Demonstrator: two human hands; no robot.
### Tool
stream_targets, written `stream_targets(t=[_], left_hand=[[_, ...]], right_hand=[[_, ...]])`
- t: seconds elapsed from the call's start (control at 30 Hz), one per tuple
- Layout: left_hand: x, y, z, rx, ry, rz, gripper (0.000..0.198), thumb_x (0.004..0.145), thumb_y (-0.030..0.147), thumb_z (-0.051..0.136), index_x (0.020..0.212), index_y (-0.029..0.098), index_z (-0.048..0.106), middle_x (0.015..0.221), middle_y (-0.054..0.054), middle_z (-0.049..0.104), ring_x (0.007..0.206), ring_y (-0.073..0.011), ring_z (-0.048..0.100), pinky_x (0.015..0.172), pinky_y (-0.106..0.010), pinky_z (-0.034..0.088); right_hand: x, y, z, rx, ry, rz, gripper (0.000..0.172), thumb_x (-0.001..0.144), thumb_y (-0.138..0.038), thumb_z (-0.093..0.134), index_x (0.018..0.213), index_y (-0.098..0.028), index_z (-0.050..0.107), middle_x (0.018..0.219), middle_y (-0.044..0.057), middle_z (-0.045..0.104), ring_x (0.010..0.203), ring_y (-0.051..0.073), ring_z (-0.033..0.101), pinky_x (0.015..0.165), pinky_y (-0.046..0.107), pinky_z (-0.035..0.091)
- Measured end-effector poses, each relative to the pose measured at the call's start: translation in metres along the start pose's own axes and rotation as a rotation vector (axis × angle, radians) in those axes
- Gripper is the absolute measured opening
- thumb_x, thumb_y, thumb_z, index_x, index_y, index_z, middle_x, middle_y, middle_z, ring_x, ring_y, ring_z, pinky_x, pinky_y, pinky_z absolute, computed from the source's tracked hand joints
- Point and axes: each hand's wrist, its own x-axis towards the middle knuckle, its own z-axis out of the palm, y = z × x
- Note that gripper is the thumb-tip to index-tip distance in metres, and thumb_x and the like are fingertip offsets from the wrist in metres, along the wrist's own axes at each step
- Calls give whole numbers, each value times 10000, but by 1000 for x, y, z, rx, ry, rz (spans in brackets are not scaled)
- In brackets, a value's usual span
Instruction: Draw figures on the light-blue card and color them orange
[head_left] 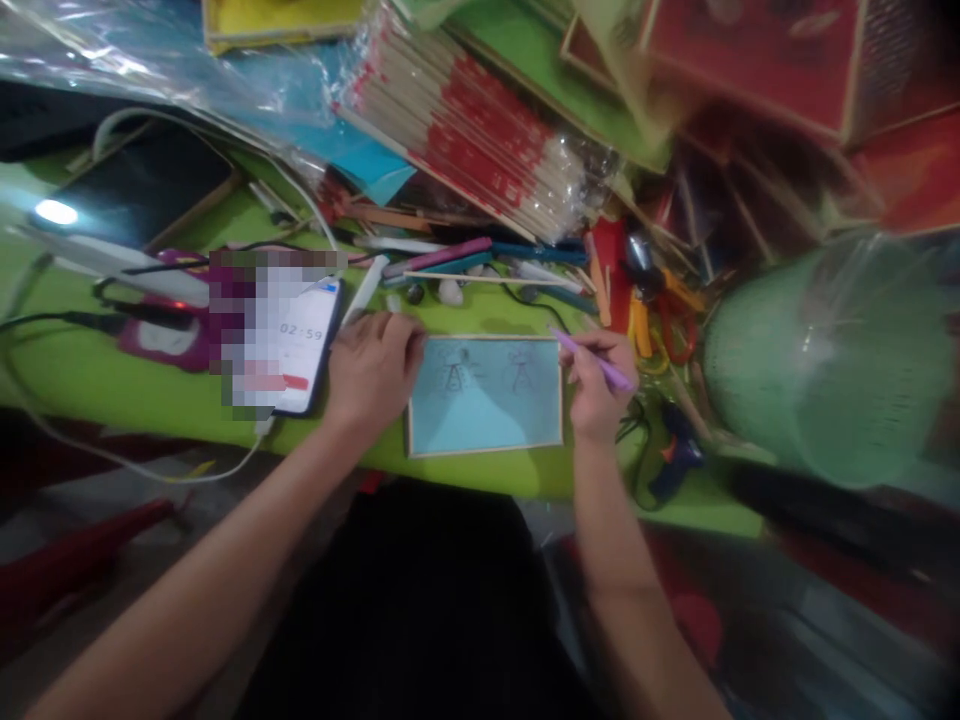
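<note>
A small light-blue board (487,425) with a thin pale wooden frame lies on the green table in front of me. Two small dark line drawings of figures are on its upper half. My left hand (377,368) rests at the board's upper left corner, its fingers curled down; whatever may be beneath them is hidden. Gripped in my right hand (600,395), just off the board's right side, is a purple pen (600,362). The pen slants up to the left, its end near the upper right corner of the frame.
Left of me lie a phone (319,350) on a cable and a purple power strip (169,335). Behind the board are several pens (454,255) and bundled wooden sticks (480,120) in plastic. To the right are scissors (679,325), a glue gun (677,455) and a green basket (825,360).
</note>
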Motion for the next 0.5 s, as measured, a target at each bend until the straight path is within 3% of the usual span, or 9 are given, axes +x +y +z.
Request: stream_targets(t=[0.5], left_hand=[[3,5,-3,-94,-56,-87,169,1004,326,496,997,258,651,955,-66,704,984,-280,677,921,-426,507]], right_hand=[[-17,-1,4,-95,-210,39,163,844,-301,744,815,-229,600,681,-64,613,586,106,566,546,256,463]])
